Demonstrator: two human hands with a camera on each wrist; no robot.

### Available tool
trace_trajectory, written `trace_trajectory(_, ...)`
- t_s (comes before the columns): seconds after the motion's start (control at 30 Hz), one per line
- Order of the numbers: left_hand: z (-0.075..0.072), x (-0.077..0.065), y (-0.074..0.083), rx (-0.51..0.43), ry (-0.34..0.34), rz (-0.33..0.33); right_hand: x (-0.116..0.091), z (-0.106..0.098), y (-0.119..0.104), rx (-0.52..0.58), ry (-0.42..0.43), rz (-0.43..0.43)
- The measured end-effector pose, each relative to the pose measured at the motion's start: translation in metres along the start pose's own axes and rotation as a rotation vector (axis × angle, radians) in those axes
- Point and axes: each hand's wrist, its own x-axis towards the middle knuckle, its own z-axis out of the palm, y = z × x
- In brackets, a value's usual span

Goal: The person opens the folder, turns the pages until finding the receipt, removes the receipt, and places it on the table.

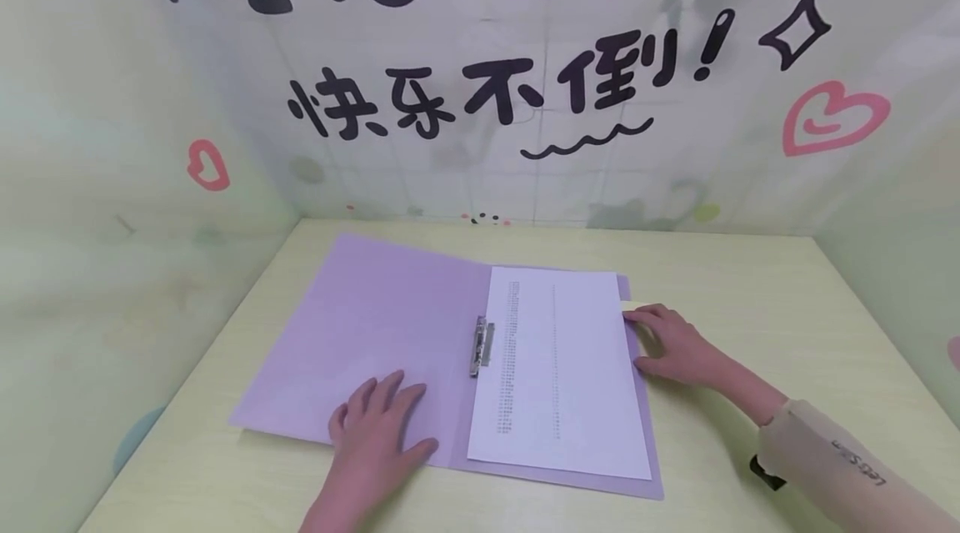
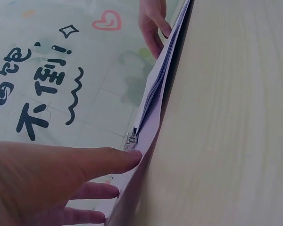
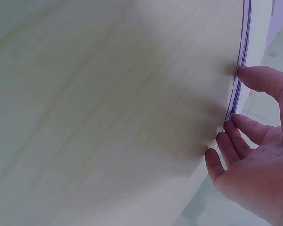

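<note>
A purple clip folder (image 1: 375, 316) lies spread open on the table. Printed white sheets (image 1: 596, 374) cover most of its right half, and a metal clip (image 1: 477, 348) sits by their left edge near the fold. My left hand (image 1: 378, 433) rests on the lower part of the left cover, fingers spread; in the left wrist view its thumb (image 2: 115, 160) lies at the folder's near edge. At the right side, my right hand (image 1: 675, 347) touches the edge of the folder and sheets with its fingertips (image 3: 245, 73). A pale yellow strip (image 1: 633, 305) shows beside those fingers.
The light wood table (image 1: 750, 291) extends around the folder, with its back edge against a white printed curtain (image 1: 450, 166). Similar hanging cloth stands at the left (image 1: 112, 224) and right (image 1: 900, 224). A black object (image 1: 767, 473) is at the right wrist.
</note>
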Motion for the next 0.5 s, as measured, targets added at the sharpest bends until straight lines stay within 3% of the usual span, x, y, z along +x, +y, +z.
trace_trajectory(0.2,0.0001,0.0001,-0.0034,0.005,-0.044,-0.047,0.0011,-0.0035,-0.0028,0.032,-0.018,0.036)
trace_trajectory(0.5,-0.0018,0.0009,-0.0055,0.027,-0.078,-0.037,0.0011,-0.003,-0.0021,0.053,-0.02,0.052)
